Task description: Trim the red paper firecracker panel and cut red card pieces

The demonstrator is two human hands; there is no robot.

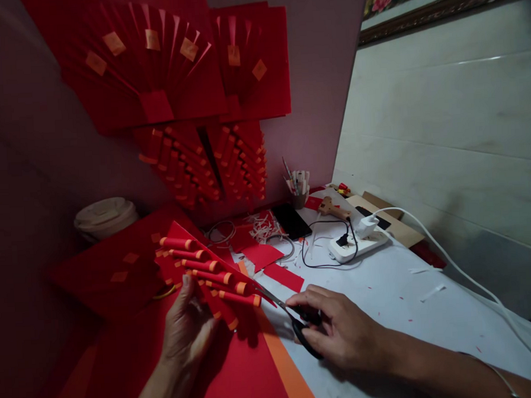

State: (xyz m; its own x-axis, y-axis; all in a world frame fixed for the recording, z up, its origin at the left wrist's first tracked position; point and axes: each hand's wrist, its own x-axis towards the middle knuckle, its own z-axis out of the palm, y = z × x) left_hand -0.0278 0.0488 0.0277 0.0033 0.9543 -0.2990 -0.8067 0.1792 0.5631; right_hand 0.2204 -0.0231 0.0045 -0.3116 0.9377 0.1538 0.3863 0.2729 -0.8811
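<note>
My left hand (189, 322) grips a red paper piece covered with rolled paper firecrackers (202, 264), red tubes with orange bands at their ends. The thumb presses on its front, while the other fingers are partly hidden behind it. Black-handled scissors (305, 330) sit in my right hand (343, 325), with thumb and fingers in the loops. Their blades point up and left and meet the right edge of the red paper, beside the lowest tubes. Under my left hand lie large red sheets (230, 373) and an orange sheet (285, 364).
Red paper scraps (284, 277) and white shreds (264, 226) lie behind the hands, near a phone (292, 221). A hot glue gun (332, 208) and a power strip (359, 246) with cables stand at right. Red paper decorations (143, 75) hang on the wall.
</note>
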